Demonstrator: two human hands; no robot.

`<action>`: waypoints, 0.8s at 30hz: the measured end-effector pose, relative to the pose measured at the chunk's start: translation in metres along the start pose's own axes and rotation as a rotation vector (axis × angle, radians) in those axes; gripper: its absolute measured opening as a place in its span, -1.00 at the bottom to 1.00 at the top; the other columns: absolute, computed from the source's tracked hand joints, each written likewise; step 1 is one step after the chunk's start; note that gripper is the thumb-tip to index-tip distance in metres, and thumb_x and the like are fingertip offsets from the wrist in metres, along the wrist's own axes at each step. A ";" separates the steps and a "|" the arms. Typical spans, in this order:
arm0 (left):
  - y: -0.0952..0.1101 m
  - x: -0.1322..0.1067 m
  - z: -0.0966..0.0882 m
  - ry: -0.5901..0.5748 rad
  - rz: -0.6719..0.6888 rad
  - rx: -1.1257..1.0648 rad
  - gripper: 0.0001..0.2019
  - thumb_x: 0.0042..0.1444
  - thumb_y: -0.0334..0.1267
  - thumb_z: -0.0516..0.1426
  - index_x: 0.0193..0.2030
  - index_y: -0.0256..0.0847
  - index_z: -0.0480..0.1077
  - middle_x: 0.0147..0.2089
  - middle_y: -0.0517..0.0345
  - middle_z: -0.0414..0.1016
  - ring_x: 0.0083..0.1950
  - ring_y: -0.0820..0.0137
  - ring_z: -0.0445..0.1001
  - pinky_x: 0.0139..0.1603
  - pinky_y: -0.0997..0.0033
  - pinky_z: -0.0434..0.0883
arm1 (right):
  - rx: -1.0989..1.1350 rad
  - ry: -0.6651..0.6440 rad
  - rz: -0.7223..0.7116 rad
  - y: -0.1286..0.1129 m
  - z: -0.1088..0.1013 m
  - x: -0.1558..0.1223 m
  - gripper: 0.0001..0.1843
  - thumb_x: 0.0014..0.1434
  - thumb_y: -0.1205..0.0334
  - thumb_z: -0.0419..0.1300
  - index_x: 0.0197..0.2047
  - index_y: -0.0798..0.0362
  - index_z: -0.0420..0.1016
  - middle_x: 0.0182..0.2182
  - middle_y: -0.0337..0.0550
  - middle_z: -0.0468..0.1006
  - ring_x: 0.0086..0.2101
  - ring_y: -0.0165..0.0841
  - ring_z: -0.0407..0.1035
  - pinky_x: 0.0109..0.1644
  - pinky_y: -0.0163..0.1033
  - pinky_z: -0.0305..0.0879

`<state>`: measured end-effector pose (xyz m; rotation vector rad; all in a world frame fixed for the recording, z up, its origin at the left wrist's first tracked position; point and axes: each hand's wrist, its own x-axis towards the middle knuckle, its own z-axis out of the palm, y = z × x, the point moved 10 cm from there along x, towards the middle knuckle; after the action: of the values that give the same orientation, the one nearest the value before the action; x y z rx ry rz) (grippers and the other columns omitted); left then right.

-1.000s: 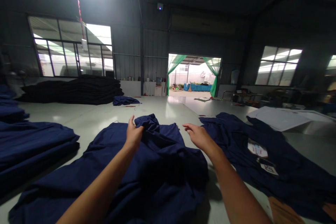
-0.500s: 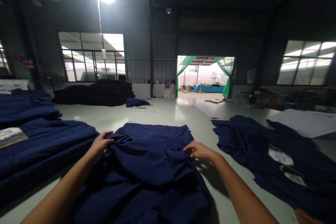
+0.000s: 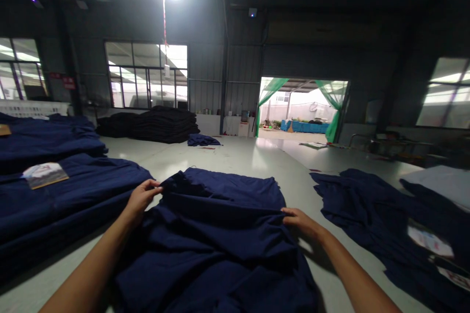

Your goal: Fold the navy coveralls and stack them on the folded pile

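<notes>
A navy blue garment [image 3: 220, 239] lies spread on the pale table in front of me, its lower part nearest my body. My left hand [image 3: 145, 195] pinches its left edge between thumb and fingers. On the opposite side, my right hand [image 3: 299, 220] is closed on the right edge. Between the two hands the cloth is drawn into a straight crosswise fold. Beyond that fold, the far end of the garment lies flatter. The garment's exact kind cannot be made out.
Navy garment stacks [image 3: 88, 190] stand at left, with a printed card [image 3: 46, 174] on top. More navy garments [image 3: 367, 210] with cards lie at right, near a white sheet [image 3: 440, 181]. Dark piles [image 3: 154, 124] and a small navy bundle [image 3: 201, 140] sit farther back on the table [image 3: 238, 156].
The cloth between my hands has gone from loose and bunched to pulled taut crosswise. My right hand has gripped the right edge. The view has turned slightly left.
</notes>
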<state>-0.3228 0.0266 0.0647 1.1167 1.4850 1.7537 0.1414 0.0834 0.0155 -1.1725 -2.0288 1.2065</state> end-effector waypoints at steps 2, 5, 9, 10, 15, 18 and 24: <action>0.004 -0.003 0.004 -0.037 -0.006 -0.072 -0.67 -0.47 -0.22 0.27 -0.52 -0.23 0.26 -0.53 0.33 0.34 -0.69 0.67 0.08 -0.71 0.65 -0.02 | 0.070 0.000 0.003 -0.001 0.000 -0.003 -0.80 -0.19 0.21 0.07 -0.38 -0.03 0.32 -0.38 -0.27 0.42 -0.30 -0.35 0.29 -0.18 -0.29 0.18; 0.016 -0.008 0.006 -0.032 0.070 -0.141 -0.68 -0.50 -0.26 0.28 -0.58 -0.24 0.23 -0.36 0.24 0.41 -0.50 0.56 0.30 -0.57 0.61 0.19 | 0.142 0.048 -0.048 -0.002 -0.006 -0.004 -0.79 -0.21 0.20 0.08 -0.39 -0.04 0.27 -0.42 -0.31 0.39 -0.34 -0.37 0.28 -0.22 -0.31 0.17; 0.025 -0.010 0.015 -0.077 0.119 -0.100 -0.74 -0.40 -0.21 0.24 -0.56 -0.20 0.26 -0.51 0.30 0.34 -0.48 0.50 0.29 -0.49 0.56 0.23 | 0.114 0.049 0.039 0.017 -0.006 -0.002 -0.71 -0.21 0.16 0.10 -0.31 -0.04 0.30 -0.37 -0.27 0.42 -0.30 -0.34 0.30 -0.19 -0.26 0.19; 0.024 -0.009 0.016 -0.085 0.106 -0.047 -0.77 -0.37 -0.20 0.21 -0.56 -0.19 0.25 -0.57 0.32 0.30 -0.52 0.50 0.26 -0.50 0.56 0.21 | 0.105 0.042 0.066 0.021 -0.005 -0.002 -0.68 -0.21 0.17 0.10 -0.28 -0.03 0.32 -0.33 -0.25 0.43 -0.27 -0.32 0.31 -0.16 -0.25 0.19; 0.014 -0.010 0.023 -0.094 0.032 0.544 -0.91 -0.31 -0.28 0.16 -0.64 -0.16 0.29 -0.65 0.27 0.30 -0.48 0.35 0.30 -0.40 0.45 0.18 | 0.093 -0.018 -0.005 0.005 0.006 -0.002 -0.62 -0.25 0.27 0.07 -0.25 -0.02 0.37 -0.25 -0.21 0.46 -0.18 -0.30 0.31 -0.06 -0.25 0.18; 0.010 -0.017 0.035 -0.146 0.014 0.706 -0.89 -0.35 -0.24 0.22 -0.67 -0.15 0.35 -0.62 0.19 0.38 -0.35 0.18 0.39 -0.28 0.33 0.20 | 0.083 -0.030 -0.033 -0.004 0.008 -0.003 -0.65 -0.25 0.26 0.08 -0.28 -0.03 0.39 -0.30 -0.23 0.47 -0.24 -0.31 0.33 -0.09 -0.25 0.20; 0.040 -0.019 0.035 -0.003 0.285 0.690 -0.80 -0.31 -0.18 0.21 -0.70 -0.17 0.27 -0.57 0.21 0.30 -0.40 0.29 0.35 -0.32 0.39 0.20 | 0.089 -0.117 0.023 0.000 0.014 -0.003 -0.60 -0.17 0.05 0.16 -0.23 0.04 0.45 -0.23 -0.13 0.50 -0.17 -0.24 0.35 -0.01 -0.15 0.19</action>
<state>-0.2798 0.0193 0.1003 1.7347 2.0896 1.4233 0.1324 0.0741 0.0084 -1.1098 -2.0273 1.3912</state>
